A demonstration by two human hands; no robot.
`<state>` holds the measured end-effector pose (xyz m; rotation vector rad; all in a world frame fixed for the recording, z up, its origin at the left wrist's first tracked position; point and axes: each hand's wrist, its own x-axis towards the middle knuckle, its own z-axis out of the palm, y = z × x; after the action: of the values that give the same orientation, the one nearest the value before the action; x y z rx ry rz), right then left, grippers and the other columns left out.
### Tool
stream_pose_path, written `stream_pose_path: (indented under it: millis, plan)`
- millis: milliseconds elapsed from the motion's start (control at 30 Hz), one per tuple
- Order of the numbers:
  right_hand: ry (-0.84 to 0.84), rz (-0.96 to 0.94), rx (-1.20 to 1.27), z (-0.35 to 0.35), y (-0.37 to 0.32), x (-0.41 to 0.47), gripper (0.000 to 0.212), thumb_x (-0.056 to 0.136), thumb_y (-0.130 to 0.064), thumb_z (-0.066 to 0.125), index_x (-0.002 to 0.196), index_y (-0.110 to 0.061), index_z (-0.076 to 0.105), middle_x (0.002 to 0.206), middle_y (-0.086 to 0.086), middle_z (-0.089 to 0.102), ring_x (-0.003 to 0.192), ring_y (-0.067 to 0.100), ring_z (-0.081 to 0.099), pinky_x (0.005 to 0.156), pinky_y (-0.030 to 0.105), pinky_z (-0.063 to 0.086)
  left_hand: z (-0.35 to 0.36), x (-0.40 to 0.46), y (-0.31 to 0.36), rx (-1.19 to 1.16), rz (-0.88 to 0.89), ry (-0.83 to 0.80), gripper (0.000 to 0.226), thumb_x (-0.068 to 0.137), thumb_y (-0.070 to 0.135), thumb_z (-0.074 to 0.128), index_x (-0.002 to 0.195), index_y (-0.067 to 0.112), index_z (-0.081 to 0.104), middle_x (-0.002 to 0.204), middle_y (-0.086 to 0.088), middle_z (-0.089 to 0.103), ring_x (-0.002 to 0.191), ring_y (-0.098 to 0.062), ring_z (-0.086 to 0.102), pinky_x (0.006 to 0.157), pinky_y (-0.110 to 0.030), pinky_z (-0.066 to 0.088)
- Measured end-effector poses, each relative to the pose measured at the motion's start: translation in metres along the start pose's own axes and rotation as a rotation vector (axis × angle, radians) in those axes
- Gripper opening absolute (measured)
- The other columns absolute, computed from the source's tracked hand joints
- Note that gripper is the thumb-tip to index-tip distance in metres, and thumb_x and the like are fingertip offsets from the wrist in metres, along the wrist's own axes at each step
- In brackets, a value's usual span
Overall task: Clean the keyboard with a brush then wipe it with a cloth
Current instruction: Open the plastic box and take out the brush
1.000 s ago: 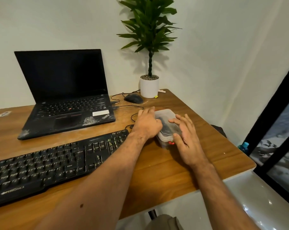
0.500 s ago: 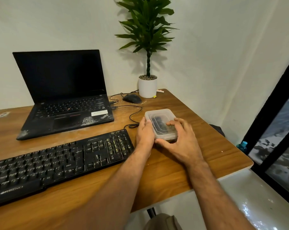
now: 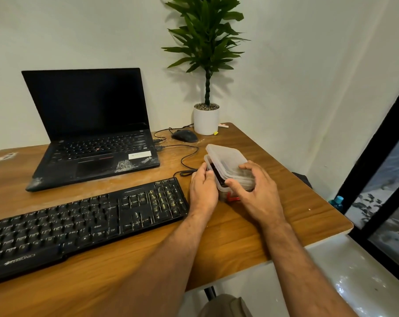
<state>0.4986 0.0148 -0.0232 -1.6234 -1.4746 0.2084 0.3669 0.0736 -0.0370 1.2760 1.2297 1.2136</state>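
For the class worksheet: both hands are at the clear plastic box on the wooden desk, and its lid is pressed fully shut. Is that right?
Not quite. The head view shows the translucent lid lifted at its near-left edge off the clear plastic box, gaping open. The rest holds: left hand and right hand are both at it on the wooden desk.

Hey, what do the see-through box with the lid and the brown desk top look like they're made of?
The small translucent lidded box, held by both hands, looks like frosted, slightly flexible plastic: dark contents show through cloudily. The brown wooden desk top shows printed-looking grain and a pale edge, so probably laminate rather than solid wood.
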Motion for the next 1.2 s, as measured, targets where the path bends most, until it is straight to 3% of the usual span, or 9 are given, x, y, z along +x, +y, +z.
stream_pose_path:
  millis: [133,233,333,400,467,567,767,1000,1200]
  plan:
    - [0.123,0.033,0.114,-0.001,-0.003,-0.005,0.070,0.090,-0.076,0.038,0.128,-0.020,0.056,0.107,-0.002,0.067,0.089,0.011,0.068,0.067,0.024,0.060,0.002,-0.002,-0.001,0.050,0.039,-0.023,0.057,0.083,0.060,0.038,0.136,0.043,0.052,0.125,0.010,0.062,0.115,-0.010,0.060,0.097,-0.044,0.053]
    - [0.361,0.192,0.157,-0.003,-0.006,-0.004,0.053,0.102,-0.055,0.034,0.117,-0.009,0.057,0.077,-0.009,0.060,0.059,0.000,0.059,0.041,0.011,0.044,0.001,-0.006,0.001,0.082,0.041,-0.031,0.050,0.088,0.054,0.042,0.136,0.042,0.052,0.116,0.011,0.066,0.107,-0.010,0.065,0.093,-0.042,0.056]
    - [0.525,0.361,0.180,-0.008,0.002,0.001,0.032,0.108,-0.036,0.041,0.115,-0.011,0.059,0.080,-0.016,0.054,0.067,-0.004,0.055,0.051,0.008,0.039,0.001,-0.005,0.001,0.088,0.056,-0.024,0.046,0.096,0.042,0.044,0.141,0.036,0.050,0.119,0.010,0.066,0.109,-0.011,0.064,0.093,-0.042,0.056]
    - [0.556,0.445,0.205,-0.009,0.006,0.003,0.029,0.107,-0.027,0.046,0.123,-0.007,0.060,0.093,-0.007,0.063,0.084,0.010,0.066,0.059,0.008,0.042,0.001,-0.006,0.002,0.090,0.056,-0.012,0.047,0.098,0.039,0.045,0.145,0.033,0.047,0.120,0.009,0.067,0.108,-0.011,0.065,0.093,-0.041,0.057]
    - [0.546,0.505,0.174,-0.009,0.009,0.005,0.038,0.104,-0.017,0.050,0.139,-0.003,0.053,0.121,0.009,0.066,0.112,0.025,0.066,0.078,0.016,0.051,0.001,-0.006,0.001,0.098,0.049,0.001,0.048,0.099,0.036,0.046,0.147,0.031,0.045,0.117,0.007,0.068,0.105,-0.012,0.066,0.090,-0.041,0.058]
    - [0.520,0.541,0.076,-0.011,0.009,0.006,0.053,0.101,-0.011,0.054,0.151,-0.003,0.040,0.145,0.018,0.051,0.129,0.028,0.053,0.094,0.023,0.042,0.002,-0.006,0.000,0.116,0.053,0.013,0.049,0.099,0.037,0.046,0.148,0.030,0.044,0.117,0.006,0.068,0.105,-0.012,0.066,0.090,-0.041,0.058]
    - [0.469,0.613,-0.010,-0.010,0.004,0.007,0.056,0.097,-0.008,0.061,0.151,-0.009,0.043,0.147,0.017,0.040,0.115,0.028,0.059,0.088,0.027,0.047,0.001,-0.008,0.003,0.132,0.051,0.017,0.051,0.100,0.038,0.046,0.150,0.028,0.041,0.119,0.004,0.066,0.102,-0.012,0.067,0.087,-0.040,0.059]
    - [0.438,0.571,-0.089,-0.008,0.005,0.009,0.026,0.094,-0.011,0.065,0.119,-0.016,0.069,0.122,0.006,0.066,0.095,0.015,0.061,0.079,0.030,0.056,-0.002,-0.017,0.007,0.162,0.093,0.014,0.045,0.103,0.034,0.045,0.147,0.028,0.044,0.118,-0.002,0.067,0.106,-0.014,0.065,0.091,-0.040,0.058]
    - [0.428,0.461,0.114,-0.013,0.000,0.005,0.017,0.094,-0.015,0.067,0.109,-0.019,0.073,0.110,-0.002,0.072,0.093,0.005,0.061,0.070,0.011,0.044,-0.003,-0.023,0.013,0.137,0.061,0.026,0.044,0.105,0.034,0.043,0.148,0.029,0.041,0.098,0.003,0.070,0.084,-0.010,0.069,0.073,-0.029,0.059]
